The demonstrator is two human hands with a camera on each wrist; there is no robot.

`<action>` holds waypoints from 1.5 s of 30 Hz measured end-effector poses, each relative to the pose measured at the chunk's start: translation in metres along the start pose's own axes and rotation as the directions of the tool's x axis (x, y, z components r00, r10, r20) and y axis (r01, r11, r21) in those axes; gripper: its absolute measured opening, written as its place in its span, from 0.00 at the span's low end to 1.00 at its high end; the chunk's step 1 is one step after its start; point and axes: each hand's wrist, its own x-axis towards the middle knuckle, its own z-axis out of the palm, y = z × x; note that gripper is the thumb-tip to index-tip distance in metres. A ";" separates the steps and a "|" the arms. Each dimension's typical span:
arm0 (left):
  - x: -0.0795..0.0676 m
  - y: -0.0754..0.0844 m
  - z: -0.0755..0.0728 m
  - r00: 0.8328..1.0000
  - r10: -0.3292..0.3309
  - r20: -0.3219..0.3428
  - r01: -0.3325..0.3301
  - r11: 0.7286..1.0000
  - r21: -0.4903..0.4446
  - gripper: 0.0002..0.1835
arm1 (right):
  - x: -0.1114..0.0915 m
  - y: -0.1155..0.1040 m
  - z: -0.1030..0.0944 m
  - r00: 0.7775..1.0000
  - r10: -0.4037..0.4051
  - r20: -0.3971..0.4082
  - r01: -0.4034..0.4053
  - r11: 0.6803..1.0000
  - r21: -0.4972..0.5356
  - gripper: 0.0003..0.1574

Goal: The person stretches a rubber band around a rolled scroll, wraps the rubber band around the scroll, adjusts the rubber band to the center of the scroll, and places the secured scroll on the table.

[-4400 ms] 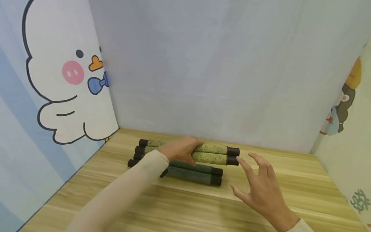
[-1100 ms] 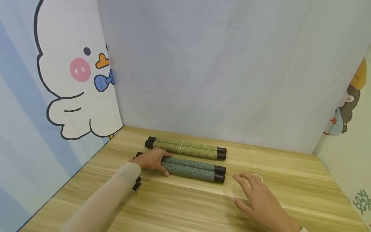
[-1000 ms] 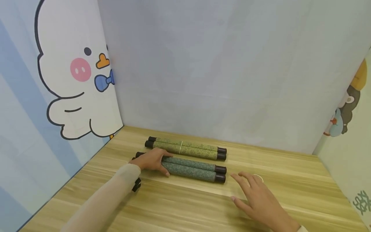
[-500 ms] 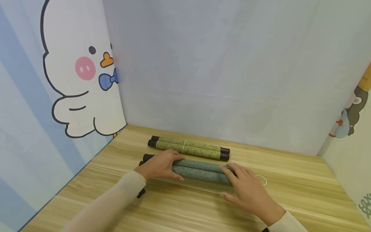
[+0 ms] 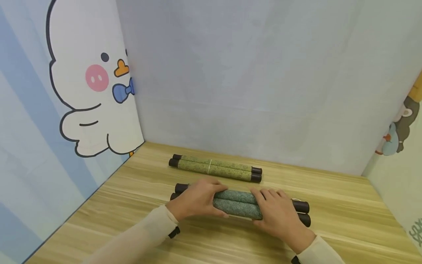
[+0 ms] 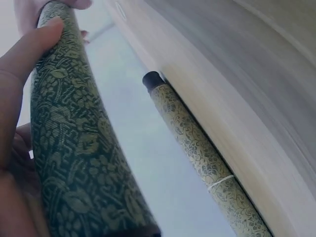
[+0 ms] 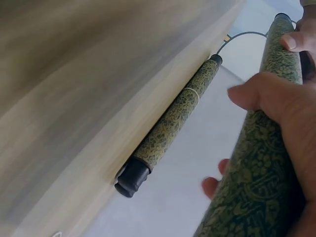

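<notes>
Two rolled-up scrolls (image 5: 237, 208) in teal-green patterned brocade, with dark end knobs, lie side by side lengthwise in both hands. The left hand (image 5: 199, 198) grips them left of the middle, thumb on the near side. Right of the middle, the right hand (image 5: 278, 212) has its fingers wrapped over them. Both wrist views show the pair raised above the table, the left thumb (image 6: 47, 37) lying along the brocade. A thin white elastic loop (image 5: 296, 200) lies on the table behind the right-hand knobs, mostly hidden by them.
Behind the green pair, two yellow-green scrolls (image 5: 230, 170) lie together on the wooden table (image 5: 336, 205), bound by a white band (image 5: 209, 167). A pale cloth wall (image 5: 247, 80) rises at the table's back, with printed cloth (image 5: 82, 117) at the left side.
The left hand has set down the yellow-green scrolls at the back and taken hold of the green pair. That pair has moved right and toward the person, and the right hand now grips it too.
</notes>
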 end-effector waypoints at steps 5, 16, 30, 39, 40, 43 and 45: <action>-0.003 0.003 0.005 0.998 0.056 -0.005 -0.054 0.985 0.166 0.45 | -0.005 0.004 0.000 0.998 0.013 -0.058 -0.014 1.000 -0.016 0.60; -0.015 -0.014 0.004 0.997 0.048 -0.062 -0.035 0.978 0.204 0.47 | -0.007 0.015 -0.004 0.992 -0.041 -0.116 0.040 0.999 -0.011 0.58; -0.031 -0.056 -0.005 0.995 -0.097 -0.007 0.097 0.983 0.155 0.47 | -0.025 0.061 -0.015 0.996 0.088 0.002 -0.088 0.996 0.034 0.56; -0.043 -0.077 -0.010 0.984 -0.176 -0.015 0.176 0.971 0.162 0.47 | -0.019 0.098 0.017 0.953 0.257 0.161 -0.289 0.932 0.219 0.26; -0.043 -0.077 -0.009 0.984 -0.177 -0.020 0.178 0.971 0.160 0.47 | -0.020 0.101 0.021 0.945 0.269 0.185 -0.306 0.926 0.220 0.21; -0.043 -0.077 -0.007 0.982 -0.187 -0.026 0.188 0.971 0.150 0.46 | -0.023 0.107 0.031 0.926 0.298 0.231 -0.350 0.907 0.235 0.08; -0.042 -0.077 -0.006 0.981 -0.190 -0.027 0.192 0.968 0.159 0.46 | -0.023 0.110 0.035 0.918 0.311 0.244 -0.370 0.894 0.254 0.09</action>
